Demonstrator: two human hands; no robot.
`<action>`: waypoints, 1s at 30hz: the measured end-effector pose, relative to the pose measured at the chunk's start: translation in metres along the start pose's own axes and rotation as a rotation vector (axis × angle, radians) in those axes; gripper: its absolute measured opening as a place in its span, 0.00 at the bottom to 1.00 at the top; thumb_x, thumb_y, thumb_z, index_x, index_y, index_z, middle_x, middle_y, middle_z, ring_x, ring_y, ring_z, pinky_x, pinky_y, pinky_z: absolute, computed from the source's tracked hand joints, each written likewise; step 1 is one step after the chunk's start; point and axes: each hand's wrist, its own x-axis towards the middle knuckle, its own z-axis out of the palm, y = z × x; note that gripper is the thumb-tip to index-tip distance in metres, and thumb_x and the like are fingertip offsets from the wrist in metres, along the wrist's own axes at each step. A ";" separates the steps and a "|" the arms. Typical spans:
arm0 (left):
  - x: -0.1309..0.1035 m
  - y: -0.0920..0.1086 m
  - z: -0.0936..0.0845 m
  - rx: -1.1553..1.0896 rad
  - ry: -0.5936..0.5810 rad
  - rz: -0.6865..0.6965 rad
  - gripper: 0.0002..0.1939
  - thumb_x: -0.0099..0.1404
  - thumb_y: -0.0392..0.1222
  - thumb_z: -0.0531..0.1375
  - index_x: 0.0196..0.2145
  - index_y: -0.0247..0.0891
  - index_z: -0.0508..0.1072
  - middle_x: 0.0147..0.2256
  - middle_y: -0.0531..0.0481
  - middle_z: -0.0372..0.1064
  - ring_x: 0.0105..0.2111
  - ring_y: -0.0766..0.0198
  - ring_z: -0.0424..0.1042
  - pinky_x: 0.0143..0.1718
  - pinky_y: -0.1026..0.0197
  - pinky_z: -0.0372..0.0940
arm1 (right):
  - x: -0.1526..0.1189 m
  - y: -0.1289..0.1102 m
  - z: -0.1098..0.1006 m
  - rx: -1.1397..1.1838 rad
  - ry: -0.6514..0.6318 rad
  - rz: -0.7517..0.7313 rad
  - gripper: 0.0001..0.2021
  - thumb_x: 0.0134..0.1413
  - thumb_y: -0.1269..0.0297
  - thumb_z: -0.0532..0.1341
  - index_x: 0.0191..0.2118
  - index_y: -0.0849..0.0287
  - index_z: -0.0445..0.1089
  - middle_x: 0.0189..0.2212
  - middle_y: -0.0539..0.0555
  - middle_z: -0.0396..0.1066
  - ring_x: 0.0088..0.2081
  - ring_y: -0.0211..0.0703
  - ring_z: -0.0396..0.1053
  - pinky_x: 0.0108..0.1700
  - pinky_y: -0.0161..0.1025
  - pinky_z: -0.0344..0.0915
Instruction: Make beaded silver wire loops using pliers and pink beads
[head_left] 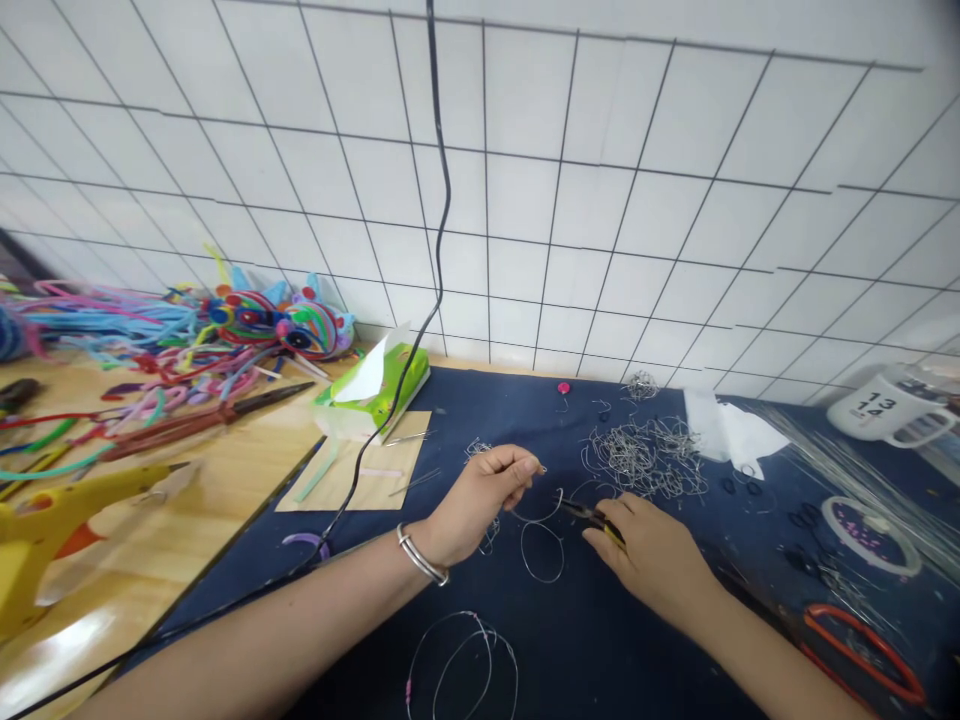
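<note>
One left hand (474, 502), thumb and forefinger pinching a fine wire (562, 556); its loop sits between both hands, over the blue-covered bench (600, 650). One right hand (651, 548), fingers wrapped about yellow-handled pliers (613, 535), nose at the wire. Beyond: one tangled wire heap (645, 458). Farther left, one green tissue pack (401, 392); far right, one white mug (870, 405).

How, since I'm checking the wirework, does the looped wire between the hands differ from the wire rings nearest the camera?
The wire rings carry small pink beads; the looped wire shows none clearly. The looped wire appears to meet the tips of the pliers in the right hand; the wire rings lie on the dark cloth. The looped wire's circle looks smaller than the wire rings. Both are thin and silvery.
</note>
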 end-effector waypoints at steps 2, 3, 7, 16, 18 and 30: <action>-0.002 0.000 0.002 -0.011 0.006 -0.016 0.12 0.60 0.47 0.57 0.30 0.33 0.70 0.22 0.55 0.58 0.20 0.73 0.55 0.20 0.69 0.51 | -0.001 0.000 0.003 -0.145 0.035 -0.074 0.16 0.54 0.54 0.52 0.42 0.58 0.67 0.35 0.59 0.65 0.39 0.51 0.63 0.40 0.48 0.57; -0.004 0.000 0.004 -0.016 0.008 -0.024 0.12 0.60 0.47 0.57 0.30 0.34 0.69 0.22 0.55 0.58 0.20 0.73 0.55 0.20 0.69 0.52 | -0.002 -0.001 0.004 -0.178 0.056 -0.110 0.17 0.52 0.53 0.54 0.43 0.58 0.67 0.37 0.59 0.65 0.42 0.53 0.61 0.42 0.50 0.56; -0.009 -0.002 0.011 -0.038 0.010 -0.036 0.11 0.60 0.46 0.56 0.31 0.34 0.68 0.23 0.55 0.58 0.21 0.73 0.57 0.22 0.68 0.55 | -0.003 -0.009 -0.003 -0.102 0.165 -0.178 0.17 0.50 0.53 0.57 0.43 0.56 0.66 0.42 0.58 0.65 0.47 0.55 0.57 0.47 0.52 0.51; -0.024 -0.007 0.027 -0.061 -0.018 -0.071 0.10 0.61 0.45 0.56 0.31 0.34 0.68 0.25 0.54 0.59 0.23 0.71 0.59 0.24 0.66 0.57 | -0.007 -0.031 -0.005 0.396 0.165 -0.113 0.10 0.56 0.61 0.54 0.28 0.57 0.67 0.25 0.49 0.65 0.31 0.38 0.61 0.38 0.38 0.56; -0.025 -0.008 0.029 -0.048 -0.039 -0.079 0.10 0.61 0.45 0.56 0.31 0.34 0.68 0.25 0.54 0.60 0.23 0.71 0.59 0.25 0.66 0.57 | -0.007 -0.033 -0.003 0.456 0.147 -0.079 0.10 0.56 0.63 0.53 0.27 0.57 0.67 0.25 0.49 0.64 0.30 0.37 0.61 0.36 0.37 0.57; -0.018 -0.005 0.020 0.245 -0.143 -0.013 0.07 0.59 0.42 0.57 0.30 0.36 0.72 0.28 0.52 0.66 0.30 0.66 0.62 0.33 0.64 0.57 | -0.008 -0.024 0.001 0.741 0.089 0.079 0.10 0.57 0.60 0.52 0.36 0.56 0.70 0.31 0.52 0.67 0.30 0.36 0.64 0.30 0.34 0.61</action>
